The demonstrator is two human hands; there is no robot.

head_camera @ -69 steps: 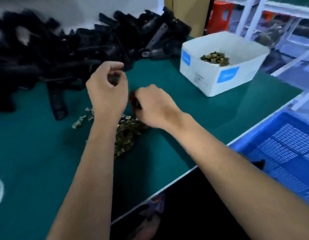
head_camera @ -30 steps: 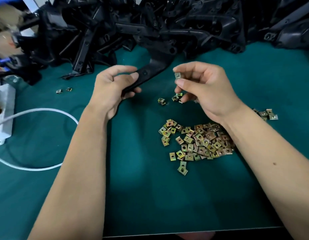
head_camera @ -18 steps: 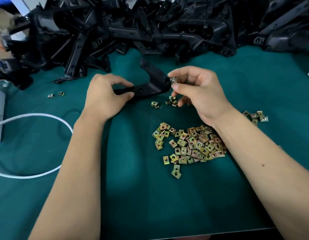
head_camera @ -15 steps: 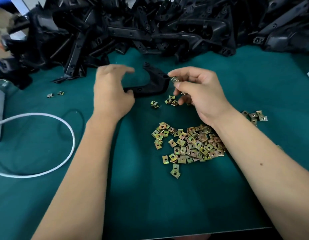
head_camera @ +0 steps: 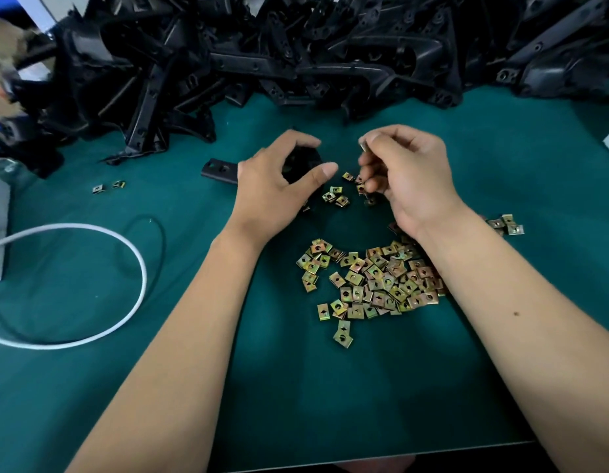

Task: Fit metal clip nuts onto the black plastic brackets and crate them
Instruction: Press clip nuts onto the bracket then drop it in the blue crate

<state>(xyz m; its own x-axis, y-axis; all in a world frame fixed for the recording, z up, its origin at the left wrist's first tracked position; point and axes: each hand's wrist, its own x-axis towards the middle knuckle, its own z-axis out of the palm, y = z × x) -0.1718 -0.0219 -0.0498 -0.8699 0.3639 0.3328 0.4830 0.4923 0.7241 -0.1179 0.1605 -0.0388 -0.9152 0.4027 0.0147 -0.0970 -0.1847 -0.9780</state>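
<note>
My left hand (head_camera: 279, 189) grips bracket (head_camera: 221, 170); right hand (head_camera: 403, 175) pinches clip nut (head_camera: 362, 145) at 12 — square it w/ tab.

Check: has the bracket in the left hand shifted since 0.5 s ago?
Yes. The bracket has turned: its free end now points left toward the white cable, away from the right hand pinching a clip nut.

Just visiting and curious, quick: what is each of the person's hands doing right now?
Left hand: fingers curled round a black bracket on the mat.
Right hand: pinching one clip nut at its fingertips.
</note>
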